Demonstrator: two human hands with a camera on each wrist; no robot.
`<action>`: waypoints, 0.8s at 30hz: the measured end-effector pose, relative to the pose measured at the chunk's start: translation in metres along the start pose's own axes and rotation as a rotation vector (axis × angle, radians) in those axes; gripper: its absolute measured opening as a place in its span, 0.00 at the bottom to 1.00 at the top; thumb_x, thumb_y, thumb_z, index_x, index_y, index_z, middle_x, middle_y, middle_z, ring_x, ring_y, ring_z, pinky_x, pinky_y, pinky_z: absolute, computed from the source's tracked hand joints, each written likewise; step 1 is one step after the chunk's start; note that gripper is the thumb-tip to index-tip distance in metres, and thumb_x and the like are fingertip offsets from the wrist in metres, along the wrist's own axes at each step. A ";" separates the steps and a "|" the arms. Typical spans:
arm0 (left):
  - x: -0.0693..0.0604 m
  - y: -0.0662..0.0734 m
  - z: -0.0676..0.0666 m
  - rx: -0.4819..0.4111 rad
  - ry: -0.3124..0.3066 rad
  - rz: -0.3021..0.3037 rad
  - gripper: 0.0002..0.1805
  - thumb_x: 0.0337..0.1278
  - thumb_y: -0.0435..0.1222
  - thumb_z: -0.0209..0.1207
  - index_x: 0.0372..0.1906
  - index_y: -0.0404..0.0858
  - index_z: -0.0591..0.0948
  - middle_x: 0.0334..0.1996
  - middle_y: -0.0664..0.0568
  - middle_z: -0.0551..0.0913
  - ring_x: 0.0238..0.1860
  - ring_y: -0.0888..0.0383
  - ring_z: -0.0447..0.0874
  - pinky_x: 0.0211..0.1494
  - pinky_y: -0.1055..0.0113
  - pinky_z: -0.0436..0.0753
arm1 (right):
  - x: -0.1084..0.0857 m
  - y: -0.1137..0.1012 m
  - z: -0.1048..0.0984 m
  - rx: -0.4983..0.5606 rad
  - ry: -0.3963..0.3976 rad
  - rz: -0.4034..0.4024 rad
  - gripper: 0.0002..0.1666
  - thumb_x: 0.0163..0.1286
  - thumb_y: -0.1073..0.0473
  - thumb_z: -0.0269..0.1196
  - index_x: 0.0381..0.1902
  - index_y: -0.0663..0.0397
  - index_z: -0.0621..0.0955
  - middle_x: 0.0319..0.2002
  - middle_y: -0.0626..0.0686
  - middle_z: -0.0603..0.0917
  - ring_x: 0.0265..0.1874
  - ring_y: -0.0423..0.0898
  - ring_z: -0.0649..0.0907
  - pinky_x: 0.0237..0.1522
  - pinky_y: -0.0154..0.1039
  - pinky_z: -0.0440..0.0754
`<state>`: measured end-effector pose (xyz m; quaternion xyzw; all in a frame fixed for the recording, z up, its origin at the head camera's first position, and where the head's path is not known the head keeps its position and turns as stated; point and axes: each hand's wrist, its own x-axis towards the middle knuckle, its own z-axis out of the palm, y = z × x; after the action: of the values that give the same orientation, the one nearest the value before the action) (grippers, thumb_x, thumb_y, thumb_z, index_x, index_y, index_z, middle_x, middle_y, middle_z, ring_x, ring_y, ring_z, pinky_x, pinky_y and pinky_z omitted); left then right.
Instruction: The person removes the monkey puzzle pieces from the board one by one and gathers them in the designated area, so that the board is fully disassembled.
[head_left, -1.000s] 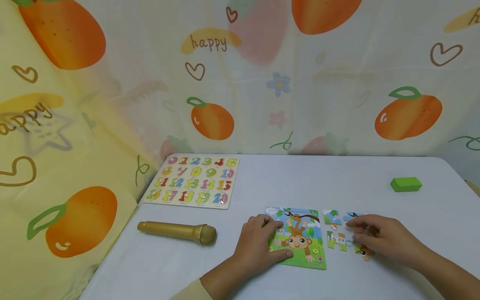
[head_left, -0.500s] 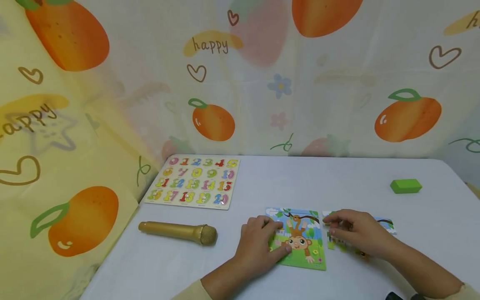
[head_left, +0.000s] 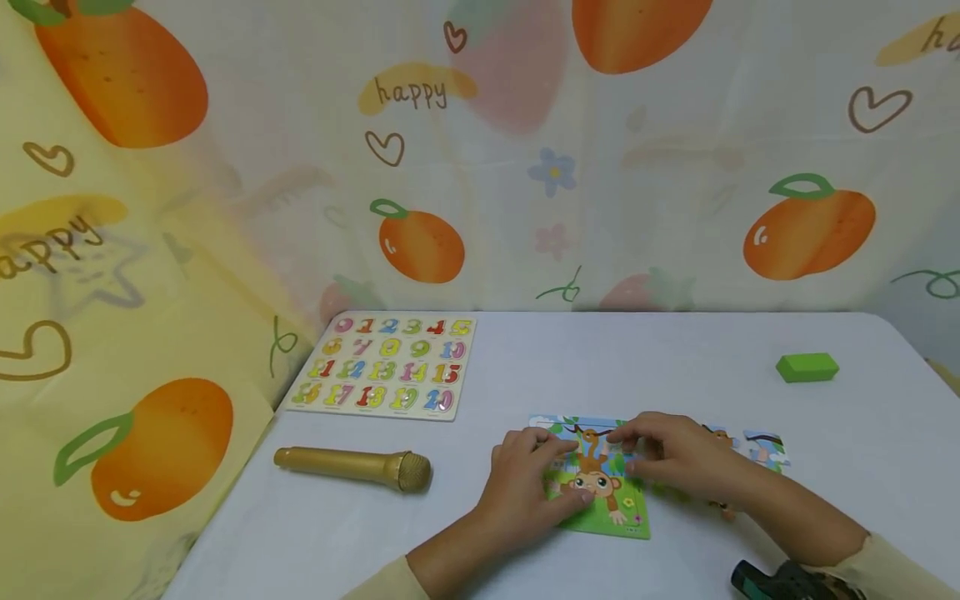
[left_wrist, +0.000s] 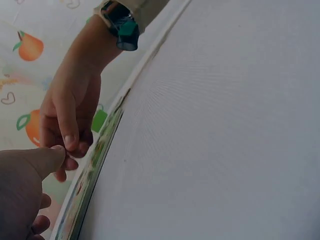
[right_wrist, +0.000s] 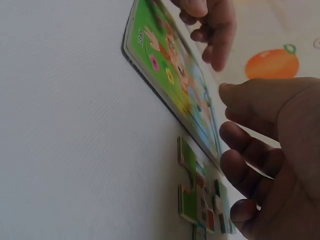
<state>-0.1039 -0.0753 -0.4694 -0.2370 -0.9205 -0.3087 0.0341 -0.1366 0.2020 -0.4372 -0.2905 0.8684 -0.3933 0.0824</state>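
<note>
On the white table (head_left: 600, 358) the monkey puzzle board (head_left: 626, 521) lies — the left hand (head_left: 525, 482) over its left side, the right hand (head_left: 684, 454) over its right edge, thumb and fingertips apart on both — with loose pieces (head_left: 767, 446) to its right

Head view: white tabletop (head_left: 570, 367) across the lower half of the frame. Lying on it: number board (head_left: 382, 365), left of centre; gold microphone (head_left: 352, 468), lower left; green block (head_left: 807, 367), right side; monkey puzzle board (head_left: 618, 502), lower centre, flat; loose puzzle pieces (head_left: 765, 447) right of that, partly hidden.
</note>
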 end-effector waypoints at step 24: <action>0.008 0.006 0.015 0.149 -0.058 -0.039 0.39 0.50 0.68 0.74 0.66 0.56 0.85 0.53 0.61 0.75 0.53 0.61 0.68 0.51 0.63 0.65 | 0.013 -0.004 0.007 -0.113 -0.136 -0.010 0.25 0.63 0.55 0.79 0.58 0.41 0.88 0.49 0.37 0.82 0.46 0.38 0.79 0.49 0.40 0.78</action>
<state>-0.1067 -0.0588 -0.4761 -0.2246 -0.9460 -0.2330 0.0187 -0.1429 0.1876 -0.4379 -0.3250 0.8801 -0.3235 0.1230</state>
